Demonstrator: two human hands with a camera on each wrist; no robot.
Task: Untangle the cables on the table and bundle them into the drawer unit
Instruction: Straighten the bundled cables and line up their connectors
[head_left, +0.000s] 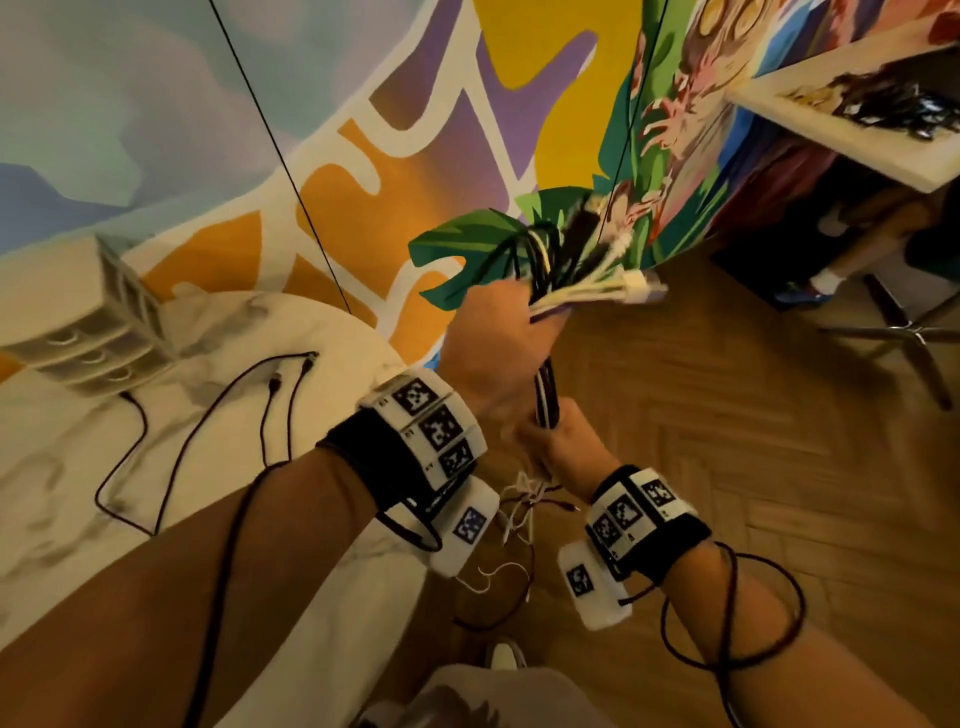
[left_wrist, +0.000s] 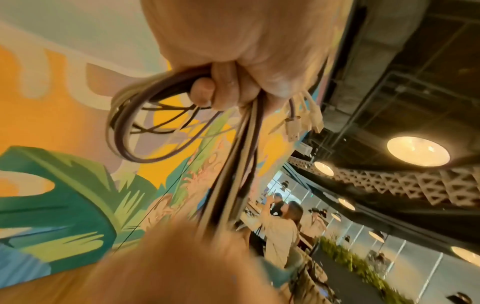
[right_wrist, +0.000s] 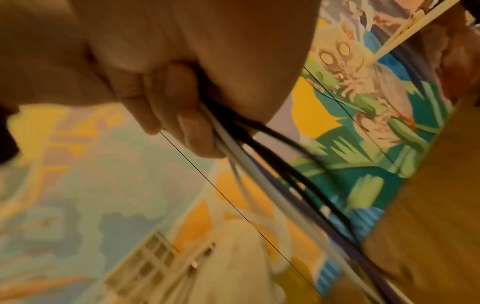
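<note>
Your left hand (head_left: 498, 343) is raised off the right edge of the tabletop (head_left: 218, 467), fingers curled tight round a bundle (head_left: 566, 270) of black, white and purple cables. In the left wrist view the fingers (left_wrist: 205, 90) close over the strands; loops hang to one side and several pale plugs (left_wrist: 306, 121) stick out past the fist. In the head view those plugs fan out to the right, above the wooden floor (head_left: 727, 441).

Your right hand (head_left: 561, 441) sits just below and nearer than the left, gripping the same bundle lower down. The right wrist view shows its fingers (right_wrist: 187, 115) pinched on white, black and purple strands that run taut between the two hands. Below the right hand, thin loose ends (head_left: 519, 499) trail downward, tangled; where they finish cannot be told.

Black cables (head_left: 218, 415) lie on the tabletop, left of your hands, in long open curves, with plugs at the far ends. How many there are cannot be told. One end lies close to the drawer unit (head_left: 93, 322).

The drawer unit stands at the far left of the tabletop, against the painted wall (head_left: 363, 130). Its drawer fronts appear closed, though blur limits certainty.

Both wrists carry marked bands with leads running up the forearms. A second table (head_left: 841, 119) shows at far right.
</note>
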